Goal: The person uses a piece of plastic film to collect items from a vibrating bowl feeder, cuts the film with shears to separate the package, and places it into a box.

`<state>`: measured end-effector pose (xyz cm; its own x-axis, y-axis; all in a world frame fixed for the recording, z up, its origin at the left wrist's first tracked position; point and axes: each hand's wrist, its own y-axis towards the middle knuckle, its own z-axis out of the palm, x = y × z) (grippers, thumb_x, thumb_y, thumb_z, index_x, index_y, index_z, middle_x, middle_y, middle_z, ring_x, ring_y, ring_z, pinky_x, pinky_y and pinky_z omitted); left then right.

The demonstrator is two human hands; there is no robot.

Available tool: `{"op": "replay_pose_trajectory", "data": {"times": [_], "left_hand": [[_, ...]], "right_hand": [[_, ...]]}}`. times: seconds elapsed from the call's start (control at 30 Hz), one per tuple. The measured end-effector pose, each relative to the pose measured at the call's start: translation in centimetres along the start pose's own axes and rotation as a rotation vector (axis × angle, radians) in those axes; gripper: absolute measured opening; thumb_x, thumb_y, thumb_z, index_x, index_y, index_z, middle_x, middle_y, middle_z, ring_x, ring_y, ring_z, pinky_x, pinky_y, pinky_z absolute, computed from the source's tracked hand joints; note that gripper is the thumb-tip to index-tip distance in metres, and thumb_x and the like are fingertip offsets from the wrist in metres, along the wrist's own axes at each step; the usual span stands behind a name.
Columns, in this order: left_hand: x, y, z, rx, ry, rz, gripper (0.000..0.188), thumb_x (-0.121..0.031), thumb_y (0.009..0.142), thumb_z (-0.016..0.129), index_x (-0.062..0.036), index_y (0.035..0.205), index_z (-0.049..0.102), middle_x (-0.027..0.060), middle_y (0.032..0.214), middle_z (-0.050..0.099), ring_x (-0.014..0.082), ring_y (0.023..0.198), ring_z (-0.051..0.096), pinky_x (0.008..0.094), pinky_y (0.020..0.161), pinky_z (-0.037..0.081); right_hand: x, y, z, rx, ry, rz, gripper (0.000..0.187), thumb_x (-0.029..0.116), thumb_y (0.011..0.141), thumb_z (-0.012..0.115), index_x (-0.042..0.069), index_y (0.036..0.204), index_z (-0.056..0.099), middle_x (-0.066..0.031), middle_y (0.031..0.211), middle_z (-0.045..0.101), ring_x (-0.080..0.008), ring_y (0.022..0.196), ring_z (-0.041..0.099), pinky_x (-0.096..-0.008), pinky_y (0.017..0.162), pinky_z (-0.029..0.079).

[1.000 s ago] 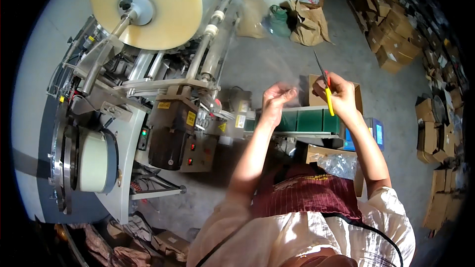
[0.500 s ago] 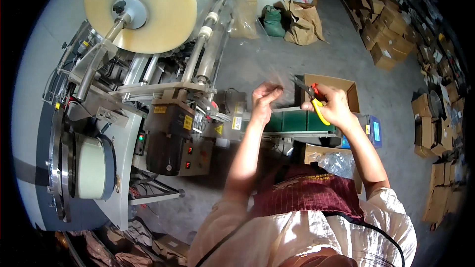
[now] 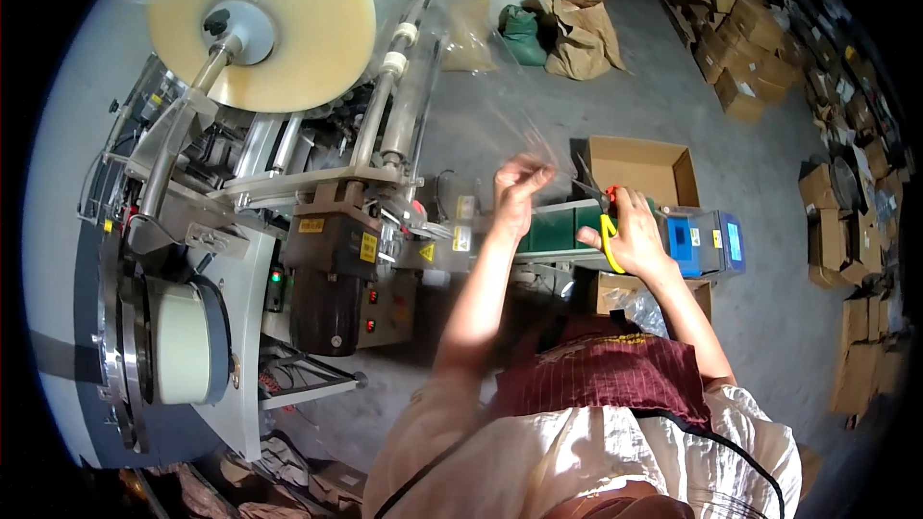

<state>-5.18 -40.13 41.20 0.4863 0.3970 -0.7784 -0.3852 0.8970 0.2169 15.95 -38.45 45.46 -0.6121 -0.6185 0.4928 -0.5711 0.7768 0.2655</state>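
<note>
Over the conveyor, my left hand [image 3: 519, 194] pinches a clear plastic film [image 3: 540, 146], which is thin and partly smeared by motion. To its right, my right hand [image 3: 635, 235] grips scissors [image 3: 608, 238] with yellow and red handles. Their dark blades point up and to the left, close to the film; whether they touch it I cannot tell. Beneath both hands runs the green conveyor belt [image 3: 553, 231].
On the left stands a packaging machine with a large film roll [image 3: 308, 29] and metal rollers [image 3: 385, 101]. An open cardboard box [image 3: 639, 168] lies beyond the belt; another box [image 3: 612, 295] with clear plastic sits nearer. A blue-screened unit [image 3: 721, 242] is at the belt's right end.
My right hand and the scissors have moved slightly down, with the fingers now more extended. My left hand stays nearly in place, still pinching the film. The view has shifted a little.
</note>
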Motion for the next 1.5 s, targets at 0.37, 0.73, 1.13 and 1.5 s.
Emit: {"op": "replay_pose_trajectory", "data": {"times": [0.37,0.73,1.13,1.5], "left_hand": [[0.1,0.5,-0.7,0.054,-0.024,-0.065,0.007,0.002,0.079,0.067,-0.0040,0.082,0.067,0.0039,0.082,0.068,0.0124,0.080,0.065,0.0247,0.079,0.050],[0.2,0.9,-1.4,0.118,-0.021,-0.102,0.008,0.000,0.079,0.069,-0.0049,0.083,0.066,0.0065,0.085,0.071,0.0126,0.080,0.065,0.0248,0.080,0.049],[1.4,2.1,-3.1,0.126,-0.028,-0.107,0.007,-0.002,0.079,0.069,-0.0040,0.084,0.065,0.0066,0.084,0.070,0.0130,0.082,0.066,0.0263,0.081,0.050],[5.3,1.6,-5.2,0.114,0.044,-0.169,0.014,-0.008,0.078,0.076,-0.0037,0.087,0.068,0.0050,0.085,0.070,0.0122,0.081,0.064,0.0255,0.079,0.047]], "right_hand": [[2.5,1.4,0.1,0.015,0.022,0.086,0.082,0.069,0.069,0.068,-0.003,0.106,0.058,-0.0218,0.082,0.063,-0.0394,0.085,0.062,-0.0463,0.077,0.049],[3.4,1.8,-0.7,0.006,0.044,0.089,0.076,0.067,0.068,0.070,-0.003,0.097,0.063,-0.0155,0.071,0.065,-0.0336,0.071,0.066,-0.0406,0.066,0.052],[2.0,2.7,0.9,-0.034,-0.109,0.023,0.077,0.073,0.069,0.065,-0.002,0.085,0.063,-0.0178,0.066,0.063,-0.0373,0.068,0.066,-0.0443,0.065,0.051],[-0.9,2.3,4.0,0.001,-0.080,0.073,0.079,0.075,0.071,0.061,-0.002,0.089,0.064,-0.0192,0.071,0.065,-0.0373,0.072,0.067,-0.0440,0.067,0.052]]}}
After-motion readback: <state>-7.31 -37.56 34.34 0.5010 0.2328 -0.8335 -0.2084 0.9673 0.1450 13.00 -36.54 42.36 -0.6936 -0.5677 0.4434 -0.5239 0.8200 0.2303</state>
